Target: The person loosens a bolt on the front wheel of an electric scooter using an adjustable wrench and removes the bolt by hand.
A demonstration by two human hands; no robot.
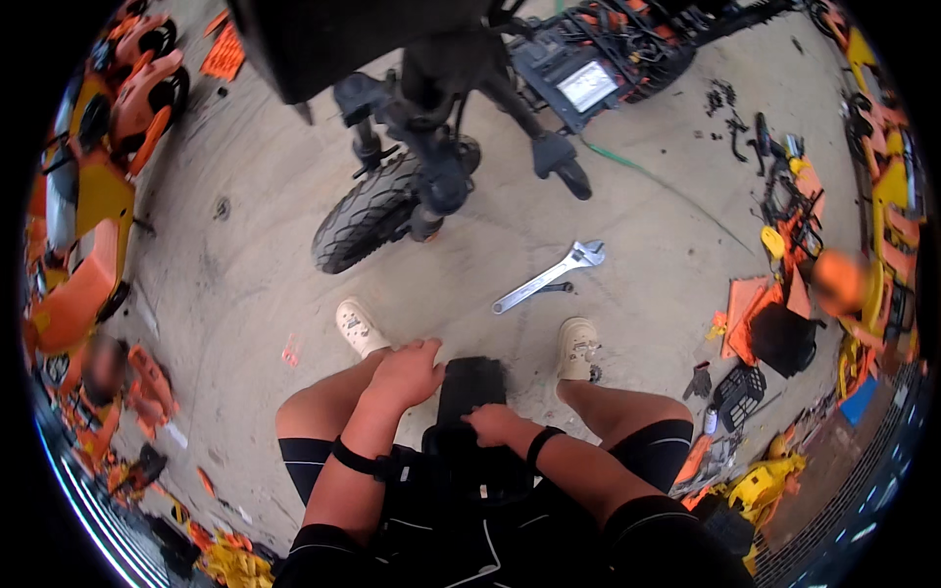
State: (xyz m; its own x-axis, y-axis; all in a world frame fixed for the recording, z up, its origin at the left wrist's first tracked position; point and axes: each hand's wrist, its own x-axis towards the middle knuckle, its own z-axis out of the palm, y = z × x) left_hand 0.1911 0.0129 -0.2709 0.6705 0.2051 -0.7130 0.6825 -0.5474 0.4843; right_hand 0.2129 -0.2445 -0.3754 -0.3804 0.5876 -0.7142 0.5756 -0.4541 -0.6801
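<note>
Between my knees is a black, padded-looking object [472, 384], its far end blurred; I cannot make out its kind. My right hand [498, 425] has its fingers curled at the object's right edge, gripping it. To the left of it, my left hand [410, 372] hangs over my left leg, thumb and fingers apart, with nothing seen in it. A silver adjustable wrench [541, 279] lies on the concrete beyond my feet, beside a small dark metal part [557, 288]. Past it stands a motorbike's front wheel [365, 223] with a treaded black tyre.
The motorbike's dark front bodywork [333, 39] overhangs the far side. A partly stripped frame [588, 83] trails a green hose [637, 162]. Loose parts and orange panels [750, 314] litter the right; orange and yellow bikes [93, 245] line the left. A glove [698, 380] lies right.
</note>
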